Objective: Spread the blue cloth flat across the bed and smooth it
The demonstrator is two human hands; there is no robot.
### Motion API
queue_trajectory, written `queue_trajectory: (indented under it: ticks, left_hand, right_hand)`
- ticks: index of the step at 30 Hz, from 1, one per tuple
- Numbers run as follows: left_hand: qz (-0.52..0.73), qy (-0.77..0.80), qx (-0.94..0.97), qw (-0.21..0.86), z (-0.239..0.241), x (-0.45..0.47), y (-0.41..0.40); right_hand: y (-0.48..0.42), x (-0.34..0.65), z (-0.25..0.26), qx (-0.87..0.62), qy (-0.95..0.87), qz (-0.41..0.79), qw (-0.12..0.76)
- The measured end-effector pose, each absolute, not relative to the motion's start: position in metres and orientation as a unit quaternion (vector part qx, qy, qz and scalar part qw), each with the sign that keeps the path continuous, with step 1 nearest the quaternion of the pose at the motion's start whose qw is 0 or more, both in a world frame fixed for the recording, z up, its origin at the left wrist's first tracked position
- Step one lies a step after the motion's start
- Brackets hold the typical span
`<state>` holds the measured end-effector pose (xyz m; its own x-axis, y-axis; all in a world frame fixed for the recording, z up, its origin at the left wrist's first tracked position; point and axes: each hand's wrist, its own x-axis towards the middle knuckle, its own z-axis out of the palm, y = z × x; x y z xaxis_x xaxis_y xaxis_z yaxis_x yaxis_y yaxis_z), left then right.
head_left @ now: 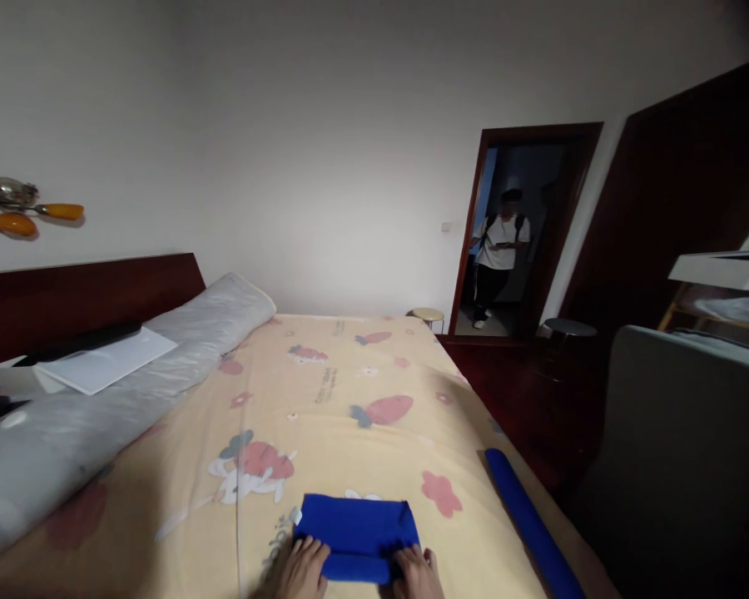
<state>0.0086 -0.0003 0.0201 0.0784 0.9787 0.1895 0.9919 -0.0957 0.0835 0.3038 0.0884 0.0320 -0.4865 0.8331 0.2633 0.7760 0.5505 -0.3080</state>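
A folded blue cloth [355,537] lies flat on the bed [324,433], down at six o'clock in the scene, close to the near edge of the cream sheet printed with carrots and small flowers. The left hand [303,570] rests with its fingers spread over the cloth's near left corner, pressing down on it rather than gripping; the right hand [417,574] does the same at the near right corner, fingers flat on the fabric, nothing closed in either palm. Only the fingers and part of the backs of the hands show, the rest cut off at the bottom. At about four o'clock from the cloth, a long blue roll [530,524] lies along the right edge of the bed, apart from the cloth. At ten o'clock a long grey bolster [118,391] runs beside the dark wooden headboard [87,291], with a white sheet of paper [106,362] lying on top of it. Far off at one o'clock a person [499,249] in a white top and dark trousers stands in the open doorway [524,233], with a small round stool [428,315] just left of it. A grey chair back [680,466] stands at three o'clock.
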Motion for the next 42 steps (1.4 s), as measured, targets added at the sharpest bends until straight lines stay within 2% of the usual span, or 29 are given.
queue_trajectory:
  ticks: [3, 8, 12, 15, 21, 26, 30, 33, 38, 42]
  left_hand:
    - [-0.115, -0.704, -0.700, 0.041, 0.024, 0.022, 0.003]
    - [-0.177, -0.628, -0.737, 0.175, 0.001, 0.064, 0.019]
    - [-0.213, -0.572, -0.759, 0.228, 0.006, 0.071, 0.023]
    - [-0.197, -0.547, -0.777, 0.240, 0.023, 0.039, 0.012]
    - [-0.184, -0.626, -0.705, 0.280, 0.021, -0.029, -0.018]
    - [-0.197, -0.614, -0.684, 0.342, 0.010, -0.002, -0.006]
    - [-0.191, -0.545, -0.759, 0.302, 0.008, 0.047, 0.022]
    - [-0.189, -0.553, -0.774, 0.245, 0.011, 0.056, 0.033]
    - [-0.165, -0.616, -0.755, 0.151, 0.022, 0.005, 0.013]
    - [-0.162, -0.670, -0.698, 0.196, 0.021, -0.032, -0.007]
  right_hand:
    - [0.088, 0.293, 0.040, -0.488, -0.846, 0.060, 0.208]
    - [0.075, 0.245, 0.019, -0.463, -0.836, 0.045, 0.290]
    - [0.075, 0.238, 0.006, -0.431, -0.858, 0.036, 0.276]
    - [0.087, 0.272, 0.008, -0.402, -0.874, -0.024, 0.271]
    - [0.103, 0.335, 0.000, -0.456, -0.840, -0.099, 0.277]
    - [0.092, 0.291, 0.003, -0.472, -0.841, -0.073, 0.253]
    - [0.081, 0.235, 0.018, -0.411, -0.889, 0.038, 0.198]
    - [0.084, 0.226, 0.026, -0.432, -0.880, 0.084, 0.180]
    - [0.101, 0.282, 0.019, -0.475, -0.849, 0.029, 0.231]
    - [0.105, 0.323, 0.000, -0.498, -0.815, -0.031, 0.295]
